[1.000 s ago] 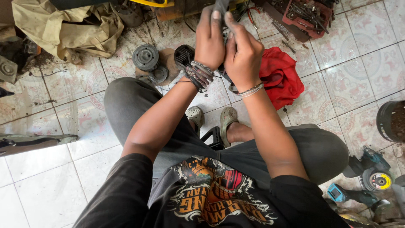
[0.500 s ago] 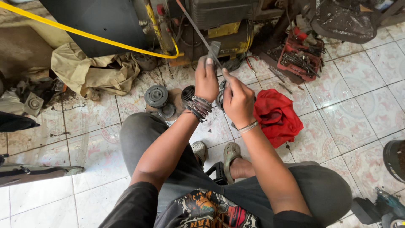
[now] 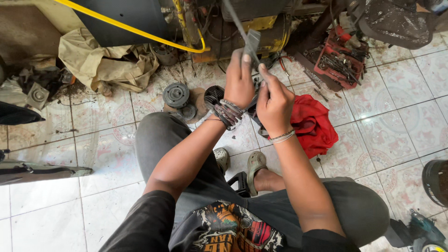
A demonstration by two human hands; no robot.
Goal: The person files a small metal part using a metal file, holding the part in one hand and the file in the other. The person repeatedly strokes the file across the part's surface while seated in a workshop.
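Observation:
I sit on a low seat with my knees apart over a tiled floor. My left hand is raised and grips a flat grey belt that runs up toward the machine. Close beside it, my right hand pinches the same belt lower down, where a dark part hangs half hidden behind both hands. Bracelets wrap both wrists.
A yellow and black machine with a yellow hose stands ahead. On the floor lie a round pulley, a ribbed black part, a red rag, a red tray of tools, a tan cloth and power tools.
The view tilted upward, bringing the machine into sight. Both hands stayed on the belt, shifting slightly right and up between half a second ago and now.

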